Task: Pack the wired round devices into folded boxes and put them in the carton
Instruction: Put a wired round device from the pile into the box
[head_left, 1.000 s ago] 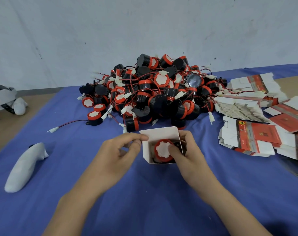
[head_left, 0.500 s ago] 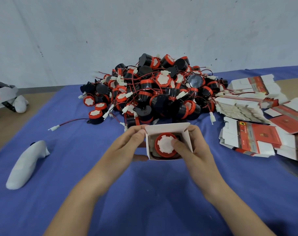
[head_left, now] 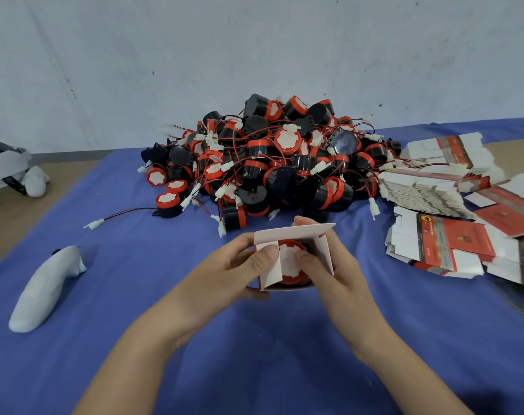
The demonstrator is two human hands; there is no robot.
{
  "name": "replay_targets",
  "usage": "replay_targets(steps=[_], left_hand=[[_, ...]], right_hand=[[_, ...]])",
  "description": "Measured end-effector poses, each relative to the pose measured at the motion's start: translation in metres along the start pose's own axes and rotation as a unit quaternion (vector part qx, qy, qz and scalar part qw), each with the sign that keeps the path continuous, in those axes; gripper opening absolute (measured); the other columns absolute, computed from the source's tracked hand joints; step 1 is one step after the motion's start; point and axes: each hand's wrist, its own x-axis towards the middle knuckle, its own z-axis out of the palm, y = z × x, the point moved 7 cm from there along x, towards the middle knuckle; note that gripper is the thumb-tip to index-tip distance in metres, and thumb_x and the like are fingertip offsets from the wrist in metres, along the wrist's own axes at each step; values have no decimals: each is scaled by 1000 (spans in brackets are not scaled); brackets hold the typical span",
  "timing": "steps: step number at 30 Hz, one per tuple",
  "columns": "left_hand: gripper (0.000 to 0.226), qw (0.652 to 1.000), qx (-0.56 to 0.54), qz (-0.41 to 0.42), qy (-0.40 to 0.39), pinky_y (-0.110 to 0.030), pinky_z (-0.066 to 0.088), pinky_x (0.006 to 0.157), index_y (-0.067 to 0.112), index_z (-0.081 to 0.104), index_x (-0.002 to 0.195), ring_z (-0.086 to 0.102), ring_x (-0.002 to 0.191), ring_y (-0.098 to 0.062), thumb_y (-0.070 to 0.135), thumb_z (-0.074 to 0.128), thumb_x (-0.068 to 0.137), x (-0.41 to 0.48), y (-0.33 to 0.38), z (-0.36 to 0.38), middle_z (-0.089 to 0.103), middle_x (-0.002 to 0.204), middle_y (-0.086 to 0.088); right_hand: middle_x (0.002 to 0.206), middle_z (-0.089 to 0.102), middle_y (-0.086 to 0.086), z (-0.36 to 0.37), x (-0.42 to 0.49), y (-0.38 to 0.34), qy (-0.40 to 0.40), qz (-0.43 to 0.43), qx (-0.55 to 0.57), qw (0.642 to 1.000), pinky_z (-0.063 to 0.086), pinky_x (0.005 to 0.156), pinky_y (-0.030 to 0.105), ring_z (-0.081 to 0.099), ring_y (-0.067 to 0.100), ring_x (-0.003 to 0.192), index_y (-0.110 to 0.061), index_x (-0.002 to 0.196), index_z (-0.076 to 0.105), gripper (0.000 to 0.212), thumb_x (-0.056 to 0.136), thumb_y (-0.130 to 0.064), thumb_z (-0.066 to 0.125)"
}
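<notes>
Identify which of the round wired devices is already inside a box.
The red-rimmed device in the white folded box held between the left hand and right hand. All the others lie loose in the pile behind, unboxed.

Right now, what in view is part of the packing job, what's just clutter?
Job:
- small box in both hands, left, right
- device inside it
- device pile
- flat box stack

Lying about:
- white controller
- headset

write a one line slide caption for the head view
Both hands fold a small box's side flaps over a red-rimmed round device, before a pile of wired devices on blue cloth.
</notes>
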Motion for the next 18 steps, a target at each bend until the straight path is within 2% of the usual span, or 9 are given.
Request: replay_targets(steps=[4, 7, 9, 10, 13, 16, 18], left_hand=[[22, 1000, 5, -4, 25, -27, 60, 75, 54, 70, 103, 70, 99, -5, 54, 64, 82, 3, -1, 0, 74, 106, 13], [18, 998, 5, -16, 68, -27, 59, 67, 47, 73, 101, 72, 87, -9, 49, 65, 86, 6, -6, -4, 76, 95, 9], [14, 995, 7, -30, 98, -25, 57, 63, 39, 74, 100, 72, 84, -15, 43, 62, 94, 7, -9, -8, 76, 92, 5], [16, 993, 8, -36, 111, -24, 55, 61, 35, 74, 101, 72, 85, -18, 42, 61, 95, 8, -11, -9, 76, 92, 3], [25, 988, -10, -58, 140, -23, 54, 61, 26, 73, 105, 72, 87, -23, 45, 61, 94, 10, -16, -10, 76, 95, -2], [30, 984, -52, -79, 150, -23, 53, 60, 23, 74, 107, 69, 77, -16, 46, 62, 93, 11, -21, -6, 76, 98, -5], [32, 983, -76, -87, 145, -24, 52, 60, 21, 73, 109, 66, 73, -11, 46, 63, 92, 12, -23, -2, 75, 97, -5]], right_hand=[[121, 70, -12, 3, 0, 4, -15, 10, 11, 1000, 51, 92, 18, 63, 7, 117, -56, 122, 60, 43, 98, -22, 52], [128, 67, -5, 8, 3, 4, -41, 17, 9, 999, 53, 97, 32, 62, 14, 122, -35, 138, 54, 38, 105, -15, 52], [134, 63, -4, 11, 1, 5, -54, 25, 7, 998, 52, 103, 40, 60, 16, 126, -28, 144, 49, 38, 107, -21, 52], [136, 62, -5, 13, 1, 4, -63, 22, 14, 998, 51, 104, 40, 59, 16, 128, -29, 146, 47, 40, 106, -27, 53], [143, 58, -6, 16, 8, 4, -75, 24, 8, 997, 49, 105, 27, 56, 12, 131, -33, 150, 42, 46, 106, -42, 50], [141, 61, 6, 12, 21, 20, -37, 100, 70, 992, 54, 97, 30, 65, 16, 116, -27, 138, 55, 40, 107, -47, 40], [133, 68, -1, 7, 23, 33, -7, 117, 106, 987, 51, 102, 36, 65, 15, 119, -34, 136, 60, 47, 101, -59, 40]])
